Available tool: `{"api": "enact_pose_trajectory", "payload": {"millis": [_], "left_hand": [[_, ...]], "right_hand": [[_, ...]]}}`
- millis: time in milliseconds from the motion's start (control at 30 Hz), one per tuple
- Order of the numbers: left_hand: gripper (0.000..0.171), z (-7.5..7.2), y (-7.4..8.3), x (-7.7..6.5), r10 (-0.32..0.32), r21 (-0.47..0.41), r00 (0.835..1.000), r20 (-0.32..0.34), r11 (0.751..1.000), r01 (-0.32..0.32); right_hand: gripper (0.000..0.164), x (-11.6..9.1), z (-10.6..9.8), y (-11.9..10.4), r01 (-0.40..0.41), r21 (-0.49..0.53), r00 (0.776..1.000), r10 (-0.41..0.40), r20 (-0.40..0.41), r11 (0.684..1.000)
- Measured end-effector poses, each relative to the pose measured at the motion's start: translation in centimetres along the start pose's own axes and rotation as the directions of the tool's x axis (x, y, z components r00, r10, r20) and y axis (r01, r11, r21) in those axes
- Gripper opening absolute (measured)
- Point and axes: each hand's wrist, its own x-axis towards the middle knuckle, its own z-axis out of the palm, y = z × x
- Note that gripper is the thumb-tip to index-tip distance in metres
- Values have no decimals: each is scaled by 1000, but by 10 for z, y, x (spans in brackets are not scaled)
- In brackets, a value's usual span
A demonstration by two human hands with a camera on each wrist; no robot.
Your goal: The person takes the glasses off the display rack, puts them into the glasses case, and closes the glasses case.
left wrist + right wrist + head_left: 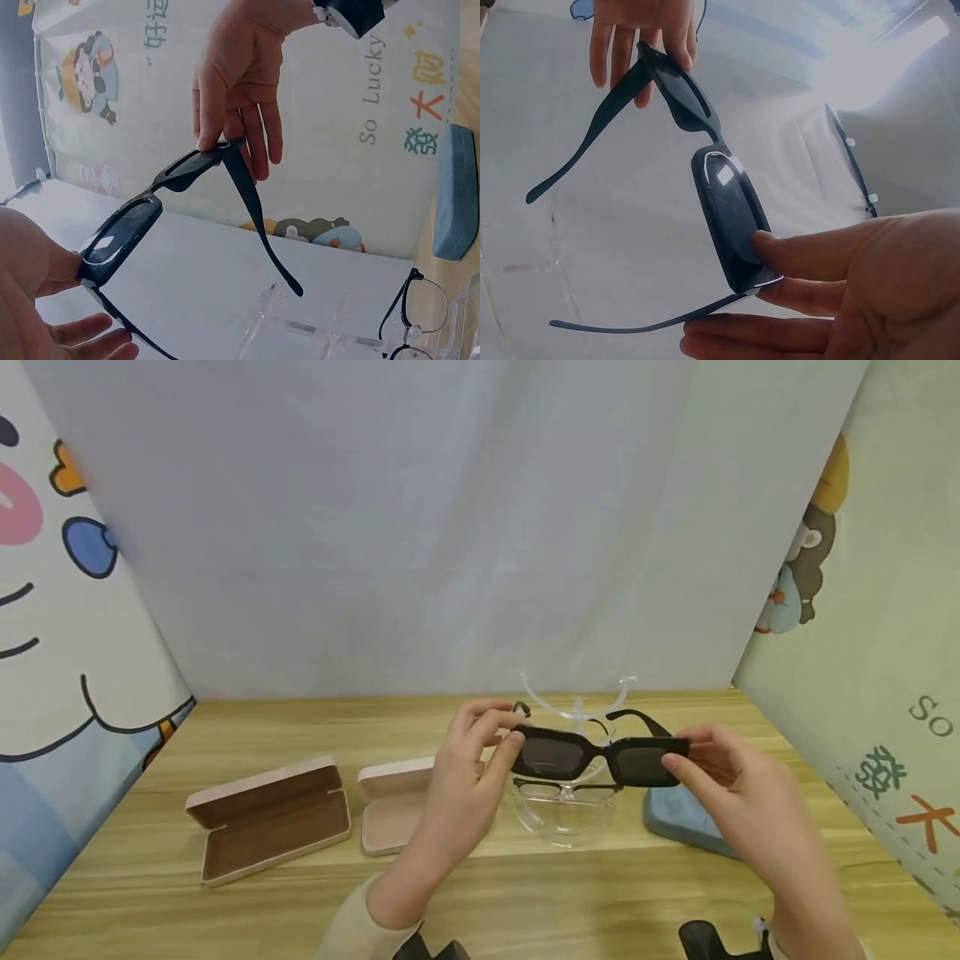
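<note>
Black rectangular sunglasses (555, 756) are held up with both temples unfolded, the lenses facing the head camera. My left hand (468, 777) pinches the left end of the frame between thumb and fingers. At the other end, my right hand (742, 793) grips the hinge corner with its thumb on the front. Behind and below the sunglasses stands a clear display stand (562, 835), partly hidden. On its lower level sits a pair of eyeglasses (573, 792) with a dark upper rim. In the left wrist view the sunglasses (124, 232) are apart from the stand (330, 337).
An open case with brown lining (277, 843) lies at the left of the wooden table (300, 918). Beside it, an open pinkish case (386, 818) is partly behind my left arm. A blue case (690, 822) lies near my right hand. Printed cloth walls stand around.
</note>
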Motion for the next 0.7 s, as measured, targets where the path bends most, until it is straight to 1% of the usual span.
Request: {"api": "enact_pose_trajectory", "payload": {"millis": [133,233,367,433,533,600,700], "left_hand": [[17,-5,10,-2,39,-21,998,-39,999,-40],[16,-9,16,-2,86,-38,994,-73,995,-89],[15,-11,21,-4,103,-108,990,-95,988,-113],[16,-12,22,-4,92,-166,991,-93,980,-107],[19,-13,21,-5,81,-227,993,-89,969,-99],[20,-14,20,-5,87,-245,993,-83,964,-105],[20,-15,18,-4,111,-234,990,-81,964,-127]], "right_hand": [[33,-11,-5,-9,10,-29,997,-12,-79,1000],[25,-18,-7,-15,45,-36,988,-50,-149,998],[18,-26,-7,-21,104,-41,963,-111,-246,994],[17,-28,-5,-24,128,-38,949,-133,-286,991],[17,-29,-1,-27,156,-19,931,-153,-331,988],[18,-28,1,-29,175,-9,919,-167,-358,985],[19,-29,3,-32,201,-17,902,-192,-387,979]]}}
